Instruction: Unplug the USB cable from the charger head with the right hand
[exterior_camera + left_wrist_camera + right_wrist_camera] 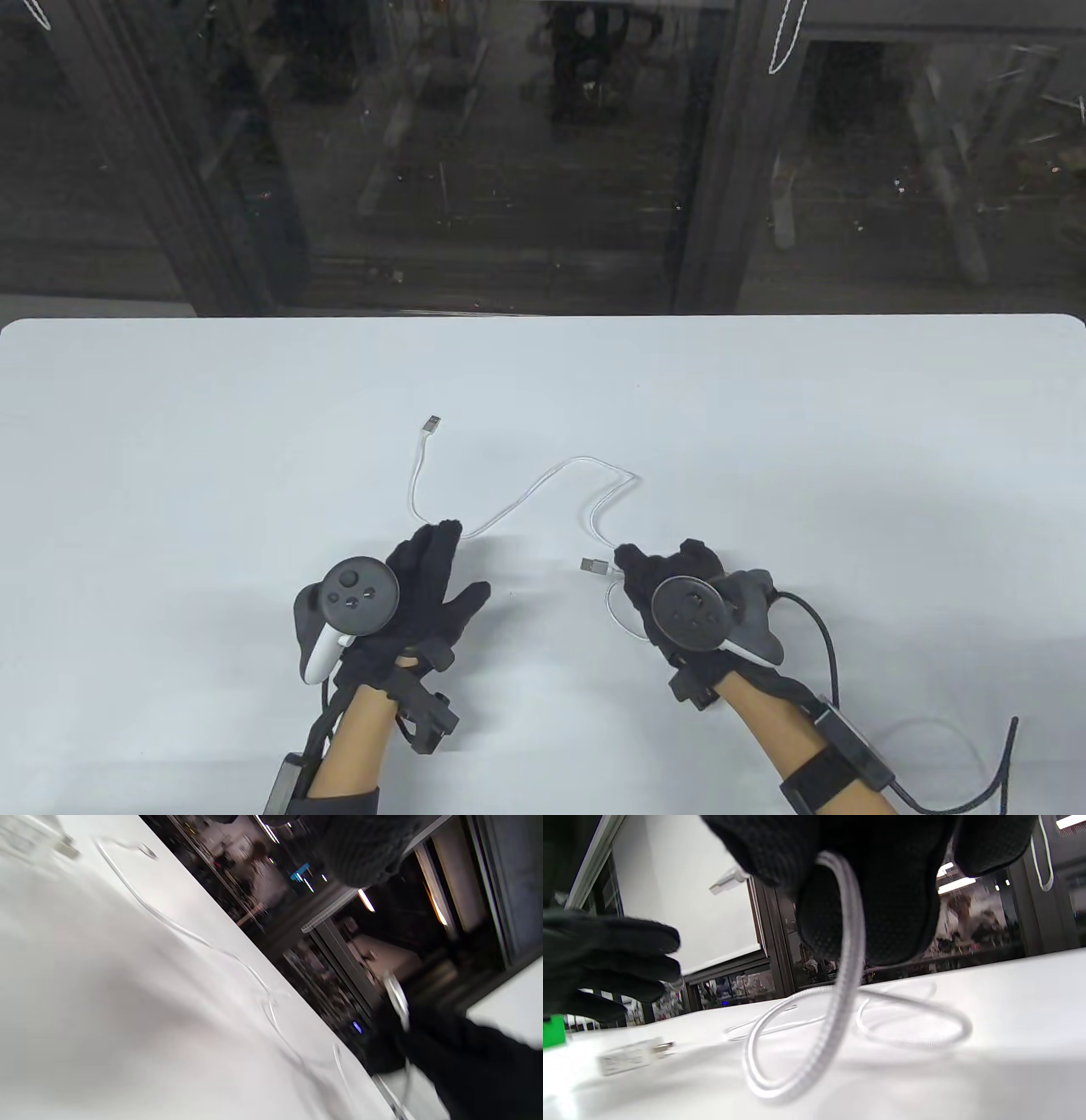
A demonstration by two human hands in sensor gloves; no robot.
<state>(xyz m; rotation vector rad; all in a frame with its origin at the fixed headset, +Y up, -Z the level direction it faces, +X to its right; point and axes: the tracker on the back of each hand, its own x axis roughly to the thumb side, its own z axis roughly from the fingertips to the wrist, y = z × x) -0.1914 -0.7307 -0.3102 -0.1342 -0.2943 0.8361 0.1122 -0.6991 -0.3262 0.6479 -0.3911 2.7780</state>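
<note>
Matt white table, braided white cable with metal plug, black knitted-cloth gloves

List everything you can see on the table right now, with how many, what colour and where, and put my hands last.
table: one, white, fills the lower half of the table view.
USB cable: one, white, snakes across the table's middle; one metal plug lies free at the far end, the other plug sits just left of the right hand.
charger head: none visible in any view.
dark cord: one, black, runs from the right hand's tracker along the wrist.
left hand: one, black glove, fingers spread flat over the cable near the table's front.
right hand: one, black glove, holds a loop of the cable, as the right wrist view shows.
</note>
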